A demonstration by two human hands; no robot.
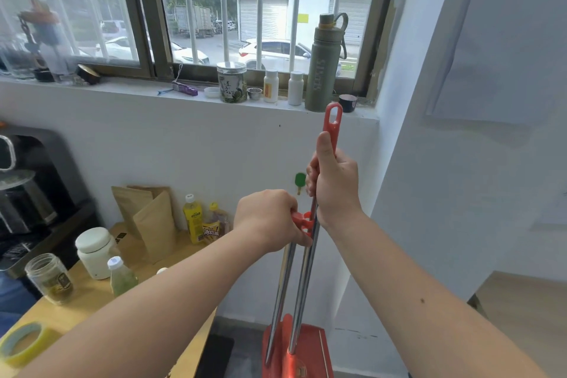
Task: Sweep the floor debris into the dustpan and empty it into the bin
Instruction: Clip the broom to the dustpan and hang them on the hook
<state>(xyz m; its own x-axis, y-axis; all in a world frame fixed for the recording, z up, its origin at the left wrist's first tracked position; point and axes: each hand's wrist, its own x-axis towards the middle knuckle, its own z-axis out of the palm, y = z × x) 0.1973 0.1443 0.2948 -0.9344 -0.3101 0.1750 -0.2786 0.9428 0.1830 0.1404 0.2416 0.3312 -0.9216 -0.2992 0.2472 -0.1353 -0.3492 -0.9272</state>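
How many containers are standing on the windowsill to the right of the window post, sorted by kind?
Green flask: 1
White pill bottles: 2
Clear lidded jar: 1
Small metal cup: 1
Small dark cup: 1
Total: 6

dustpan (pixel 310 347): red
handle grip (pixel 333 121): red
poles (pixel 302 285): silver metal
flask (pixel 325 64): olive green
tape roll (pixel 18 344): yellow-green
wall (pixel 214 144): white

Wooden table (pixel 92 301): jars, bottles, paper pouches, tape roll (pixel 23 344). Floor: red dustpan (pixel 310 353).
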